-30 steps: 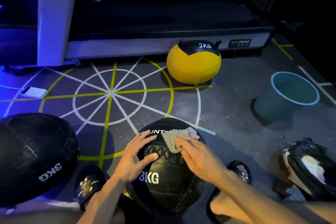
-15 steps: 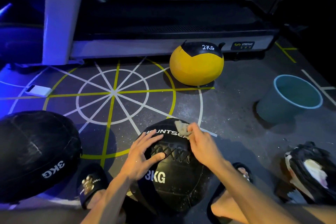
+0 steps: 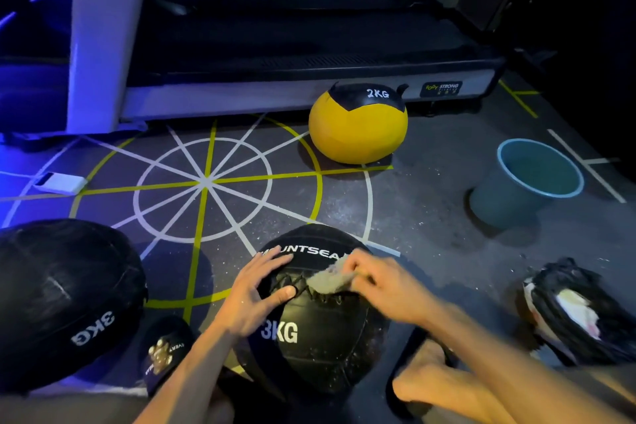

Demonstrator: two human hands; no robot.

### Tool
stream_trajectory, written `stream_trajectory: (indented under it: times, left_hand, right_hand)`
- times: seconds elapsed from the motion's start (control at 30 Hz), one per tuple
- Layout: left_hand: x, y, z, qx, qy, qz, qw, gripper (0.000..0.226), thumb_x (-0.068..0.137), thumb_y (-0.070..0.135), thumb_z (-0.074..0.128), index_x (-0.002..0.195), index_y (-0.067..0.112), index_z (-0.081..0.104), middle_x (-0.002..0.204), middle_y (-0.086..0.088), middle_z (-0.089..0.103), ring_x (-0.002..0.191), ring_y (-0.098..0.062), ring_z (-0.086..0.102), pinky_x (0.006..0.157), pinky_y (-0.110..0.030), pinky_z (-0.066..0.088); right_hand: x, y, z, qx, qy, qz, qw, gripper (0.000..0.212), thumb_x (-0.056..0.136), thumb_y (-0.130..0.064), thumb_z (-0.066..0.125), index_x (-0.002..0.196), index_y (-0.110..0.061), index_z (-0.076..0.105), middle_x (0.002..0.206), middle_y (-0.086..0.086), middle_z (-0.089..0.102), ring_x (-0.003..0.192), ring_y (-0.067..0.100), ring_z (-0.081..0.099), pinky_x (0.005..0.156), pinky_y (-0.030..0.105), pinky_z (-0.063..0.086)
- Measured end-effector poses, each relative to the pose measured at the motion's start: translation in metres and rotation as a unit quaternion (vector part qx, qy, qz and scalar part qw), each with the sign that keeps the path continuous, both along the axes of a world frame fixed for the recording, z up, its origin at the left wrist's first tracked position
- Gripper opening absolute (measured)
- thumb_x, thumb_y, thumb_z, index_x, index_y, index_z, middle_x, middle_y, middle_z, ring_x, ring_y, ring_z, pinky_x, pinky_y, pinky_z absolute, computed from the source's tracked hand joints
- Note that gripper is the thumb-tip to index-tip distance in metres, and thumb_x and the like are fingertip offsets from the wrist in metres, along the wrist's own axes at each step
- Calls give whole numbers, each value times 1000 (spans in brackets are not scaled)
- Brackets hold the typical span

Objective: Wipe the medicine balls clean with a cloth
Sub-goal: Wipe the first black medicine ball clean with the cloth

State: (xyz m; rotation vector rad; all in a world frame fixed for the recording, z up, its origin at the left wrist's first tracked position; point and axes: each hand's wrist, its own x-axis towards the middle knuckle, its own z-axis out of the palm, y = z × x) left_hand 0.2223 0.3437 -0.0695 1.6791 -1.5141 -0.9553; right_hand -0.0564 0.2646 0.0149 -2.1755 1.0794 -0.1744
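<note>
Medicine ball marked 3KG (image 3: 320, 330) is being steadied under the spread, flat left hand (image 3: 253, 299) while a cloth (image 3: 328, 280), pinched in the right hand (image 3: 385, 289), is being worked along its laced seam; a second black ball (image 3: 65, 296) and a yellow ball (image 3: 358, 129), beyond both hands, are judged outstanding.

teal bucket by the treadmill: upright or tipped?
Upright: the teal bucket stands on its base, rim facing up. Contents: cannot tell.

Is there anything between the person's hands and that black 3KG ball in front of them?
Only the cloth: the right hand presses it onto the black 3KG ball at the laced seam. The left hand rests bare on the ball.
</note>
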Motion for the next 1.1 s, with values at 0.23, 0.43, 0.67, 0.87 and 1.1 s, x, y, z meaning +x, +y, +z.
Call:
stream_trajectory:
  times: [0.23, 0.43, 0.67, 0.87, 1.1]
  left_hand:
    - [-2, -9, 4, 0, 1, 0, 1000, 73, 73, 89, 56, 139, 57, 51, 155, 32, 33, 154, -9, 20, 124, -43, 16]
    - [3, -16, 1, 20, 1, -6, 1000, 71, 75, 84, 60, 140, 57, 51, 155, 33, 34, 153, -9, 24, 124, -53, 21]
    - [0, -27, -3, 13, 10, 5, 1000, 68, 77, 85, 58, 140, 58, 50, 157, 26, 37, 151, -10, 28, 123, -57, 26]
    - [-2, -33, 3, 19, 14, 15, 1000, 68, 76, 81, 60, 138, 54, 54, 152, 27, 38, 147, -7, 33, 122, -51, 28]
    - [-4, -41, 8, 34, 20, 19, 999, 65, 72, 83, 58, 132, 60, 52, 150, 28, 37, 148, -10, 31, 122, -53, 27]
  right_hand:
    - [-15, 0, -16, 4, -23, -200, 980, 10, 106, -22, 49, 99, -29, 49, 71, -15, 58, 61, -2, 54, 59, 30, 38]
    - [-9, 59, -24, -8, -132, -201, 971, 15, 106, -15, 47, 99, -27, 53, 114, -16, 69, 98, 6, 67, 79, 24, 51]
    - [-40, 1, -13, -60, -130, -399, 906, 14, 104, -19, 45, 99, -32, 51, 74, -4, 64, 68, 10, 62, 63, 37, 49]
    - [-1, 38, -45, -127, -90, -240, 958, 19, 102, -7, 55, 116, -20, 60, 58, -14, 43, 47, 2, 47, 44, 14, 33]
    - [-32, 59, -42, -244, 30, -21, 969, 21, 91, -15, 44, 103, -18, 60, 86, -1, 70, 75, 18, 67, 62, 31, 59]
